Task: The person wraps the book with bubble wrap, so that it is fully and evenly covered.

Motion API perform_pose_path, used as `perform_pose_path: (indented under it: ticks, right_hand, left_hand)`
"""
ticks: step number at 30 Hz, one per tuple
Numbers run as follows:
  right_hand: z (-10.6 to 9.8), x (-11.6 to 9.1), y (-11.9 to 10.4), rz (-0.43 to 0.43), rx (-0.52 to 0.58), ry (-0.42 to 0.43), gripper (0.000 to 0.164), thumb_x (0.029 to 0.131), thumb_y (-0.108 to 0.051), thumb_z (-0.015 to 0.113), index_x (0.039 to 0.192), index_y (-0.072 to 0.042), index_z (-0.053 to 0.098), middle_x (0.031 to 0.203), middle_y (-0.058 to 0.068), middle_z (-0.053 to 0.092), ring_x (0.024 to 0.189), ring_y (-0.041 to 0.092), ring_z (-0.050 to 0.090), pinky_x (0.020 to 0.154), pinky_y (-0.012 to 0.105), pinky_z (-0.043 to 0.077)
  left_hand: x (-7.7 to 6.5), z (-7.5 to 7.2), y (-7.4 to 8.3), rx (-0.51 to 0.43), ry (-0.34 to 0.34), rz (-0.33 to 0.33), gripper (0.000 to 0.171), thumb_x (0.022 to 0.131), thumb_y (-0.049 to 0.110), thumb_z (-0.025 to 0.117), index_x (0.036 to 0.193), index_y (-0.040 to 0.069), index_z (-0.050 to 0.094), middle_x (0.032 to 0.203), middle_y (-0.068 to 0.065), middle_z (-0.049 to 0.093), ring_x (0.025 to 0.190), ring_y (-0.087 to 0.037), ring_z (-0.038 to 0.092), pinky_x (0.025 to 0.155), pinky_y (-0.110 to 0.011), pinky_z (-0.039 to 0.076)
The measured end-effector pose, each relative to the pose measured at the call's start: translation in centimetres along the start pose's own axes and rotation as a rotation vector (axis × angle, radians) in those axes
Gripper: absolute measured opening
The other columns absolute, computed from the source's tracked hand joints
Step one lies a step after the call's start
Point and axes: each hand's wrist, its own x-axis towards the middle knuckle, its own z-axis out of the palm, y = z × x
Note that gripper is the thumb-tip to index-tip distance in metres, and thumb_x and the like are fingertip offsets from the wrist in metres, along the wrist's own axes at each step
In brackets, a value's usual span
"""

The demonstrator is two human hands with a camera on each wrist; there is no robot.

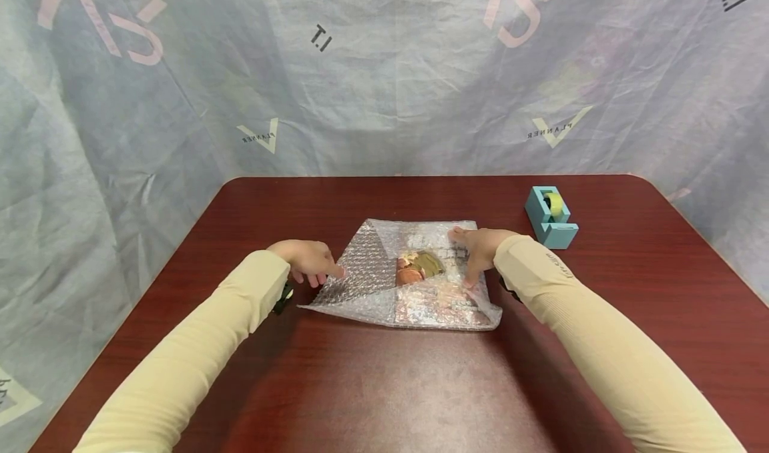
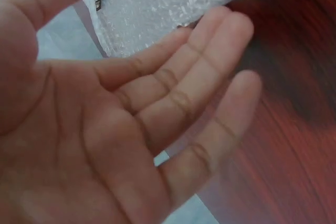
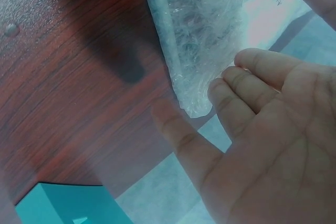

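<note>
A sheet of bubble wrap (image 1: 358,270) lies on the table, its right part folded over a flat item with a colourful print (image 1: 411,276). Orange and gold show through a gap between the folds; the item's kind cannot be made out. My left hand (image 1: 308,258) is at the wrap's left edge, its fingers loosely extended and holding nothing in the left wrist view. On the right side, my right hand (image 1: 484,247) rests with spread fingers at the folded wrap. In the right wrist view its fingers (image 3: 257,66) are nearly straight beside the wrap's corner.
A light-blue tape dispenser (image 1: 556,234) with a yellowish roll stands at the table's back right, beyond the right hand. The dark red wooden table (image 1: 384,379) extends toward me. Grey printed cloth (image 1: 384,93) hangs behind the table and at its sides.
</note>
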Motion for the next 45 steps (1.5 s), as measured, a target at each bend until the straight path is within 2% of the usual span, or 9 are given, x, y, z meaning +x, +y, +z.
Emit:
perform_pose_path:
  ticks: [5, 9, 15, 19, 22, 28, 33, 39, 45]
  right_hand:
    - [0.0, 0.0, 0.0, -0.006, 0.005, -0.005, 0.108, 0.085, -0.014, 0.083, 0.164, -0.011, 0.01, 0.169, 0.015, 0.006, 0.153, 0.04, 0.009, 0.115, 0.052, 0.034]
    - [0.1, 0.0, 0.0, -0.017, 0.0, -0.001, 0.107, 0.085, -0.015, 0.083, 0.164, -0.01, 0.011, 0.169, 0.015, 0.007, 0.153, 0.04, 0.01, 0.115, 0.052, 0.033]
    - [0.0, 0.1, 0.2, -0.033, -0.007, 0.0, 0.105, 0.085, -0.017, 0.082, 0.164, -0.009, 0.012, 0.169, 0.016, 0.007, 0.153, 0.04, 0.009, 0.118, 0.053, 0.028]
    - [0.0, 0.1, 0.2, -0.034, -0.01, -0.001, 0.106, 0.085, -0.017, 0.082, 0.164, -0.009, 0.012, 0.169, 0.016, 0.007, 0.153, 0.04, 0.009, 0.118, 0.053, 0.029]
    - [0.0, 0.0, 0.2, -0.037, -0.012, 0.0, 0.106, 0.085, -0.018, 0.083, 0.164, -0.009, 0.012, 0.169, 0.016, 0.007, 0.153, 0.04, 0.009, 0.118, 0.053, 0.028]
    - [0.0, 0.0, 0.3, -0.042, -0.021, 0.0, 0.107, 0.085, -0.018, 0.083, 0.164, -0.008, 0.011, 0.169, 0.017, 0.007, 0.153, 0.041, 0.009, 0.118, 0.054, 0.027]
    - [0.0, 0.1, 0.3, -0.038, -0.016, 0.0, 0.107, 0.085, -0.018, 0.083, 0.164, -0.009, 0.012, 0.169, 0.016, 0.007, 0.153, 0.041, 0.01, 0.118, 0.054, 0.029]
    - [0.0, 0.2, 0.3, -0.032, -0.013, -0.001, 0.107, 0.085, -0.018, 0.083, 0.164, -0.01, 0.012, 0.169, 0.016, 0.007, 0.153, 0.04, 0.009, 0.118, 0.054, 0.028]
    - [0.0, 0.2, 0.4, -0.033, -0.02, 0.002, 0.106, 0.085, -0.018, 0.083, 0.164, -0.009, 0.012, 0.169, 0.017, 0.008, 0.153, 0.04, 0.01, 0.118, 0.054, 0.027]
  left_hand:
    - [-0.1, 0.0, -0.5, -0.019, -0.028, 0.045, 0.042, 0.103, 0.036, 0.057, 0.118, -0.002, 0.067, 0.102, -0.011, 0.069, 0.099, -0.024, 0.069, 0.084, -0.039, 0.056]
    - [-0.2, 0.1, -0.8, -0.024, -0.032, 0.065, 0.03, 0.101, 0.032, 0.061, 0.095, 0.003, 0.066, 0.086, -0.006, 0.066, 0.086, -0.019, 0.068, 0.074, -0.031, 0.053]
    - [0.0, 0.4, -1.2, -0.042, -0.018, 0.098, 0.029, 0.101, 0.028, 0.062, 0.081, 0.007, 0.061, 0.074, 0.001, 0.056, 0.076, -0.015, 0.065, 0.063, -0.023, 0.046]
    - [0.1, 0.5, -1.6, -0.073, 0.023, 0.138, 0.033, 0.101, 0.023, 0.062, 0.071, 0.011, 0.054, 0.064, 0.004, 0.046, 0.059, -0.01, 0.049, 0.054, -0.019, 0.032]
    - [0.0, 0.4, -1.7, -0.1, 0.033, 0.159, 0.037, 0.102, 0.022, 0.062, 0.068, 0.014, 0.05, 0.062, 0.004, 0.043, 0.057, -0.01, 0.044, 0.053, -0.02, 0.028]
    - [-0.3, 0.1, -1.5, -0.138, 0.013, 0.204, 0.038, 0.104, 0.022, 0.058, 0.068, 0.016, 0.044, 0.074, 0.002, 0.051, 0.075, -0.016, 0.061, 0.06, -0.023, 0.032]
    - [-0.7, -0.3, -0.8, -0.178, 0.023, 0.261, 0.04, 0.103, 0.019, 0.058, 0.067, 0.018, 0.041, 0.073, 0.002, 0.047, 0.077, -0.019, 0.055, 0.066, -0.027, 0.035]
    - [-0.8, -0.6, 0.2, -0.219, 0.044, 0.352, 0.038, 0.102, 0.021, 0.058, 0.068, 0.016, 0.043, 0.076, 0.003, 0.044, 0.085, -0.019, 0.05, 0.086, -0.04, 0.042]
    - [-0.7, -0.6, 1.2, -0.258, 0.038, 0.388, 0.03, 0.103, 0.024, 0.058, 0.075, 0.015, 0.051, 0.085, -0.001, 0.048, 0.094, -0.022, 0.048, 0.096, -0.05, 0.043]
